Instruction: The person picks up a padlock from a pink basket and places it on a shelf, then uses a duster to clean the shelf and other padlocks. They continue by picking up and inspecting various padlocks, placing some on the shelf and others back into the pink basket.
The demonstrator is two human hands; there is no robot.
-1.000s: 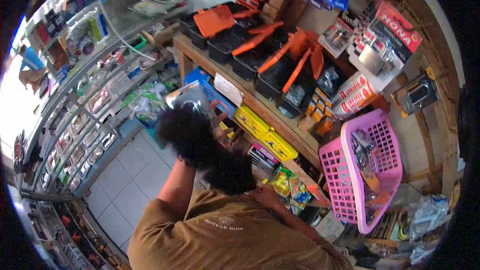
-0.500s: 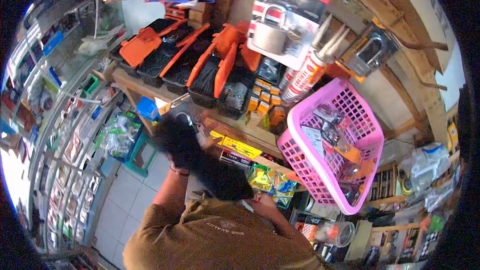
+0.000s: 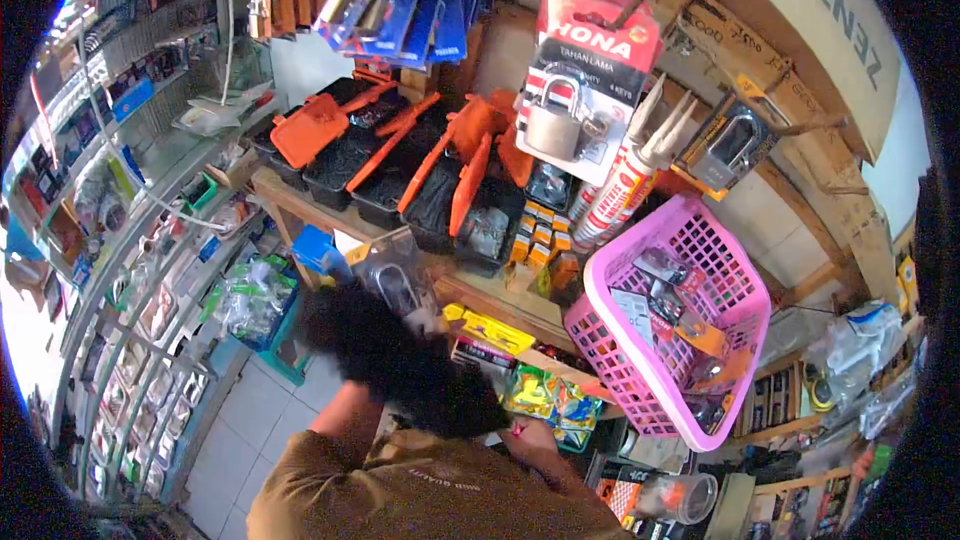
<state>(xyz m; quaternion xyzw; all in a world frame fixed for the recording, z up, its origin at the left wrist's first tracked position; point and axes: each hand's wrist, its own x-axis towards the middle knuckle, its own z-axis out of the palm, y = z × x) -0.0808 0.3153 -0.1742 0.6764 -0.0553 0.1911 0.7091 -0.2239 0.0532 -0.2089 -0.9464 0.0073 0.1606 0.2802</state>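
A black fluffy duster [image 3: 395,365] stretches diagonally in front of my body. My right hand [image 3: 533,440] is closed at its lower right end, with a small red bit showing at the fingers. Most of my left hand [image 3: 426,323] is hidden behind the duster; a few fingers appear at the lower edge of a clear-packed padlock [image 3: 393,280], seemingly gripping it. This pack is upright before the shelf edge, just above the black fluff.
A pink basket [image 3: 588,285] of packaged goods stands on the right. Black bins with orange lids [image 3: 310,130] line the shelf. Padlock cards [image 3: 575,90] and blue-backed packs [image 3: 410,15] hang overhead. White sealant tubes [image 3: 615,195] stand behind the basket. Glass display shelving [image 3: 130,340] curves along the left.
The view has tilted up, so the shelf goods sit lower in the picture. The duster has shifted down slightly, and the padlock pack shows more fully above it.
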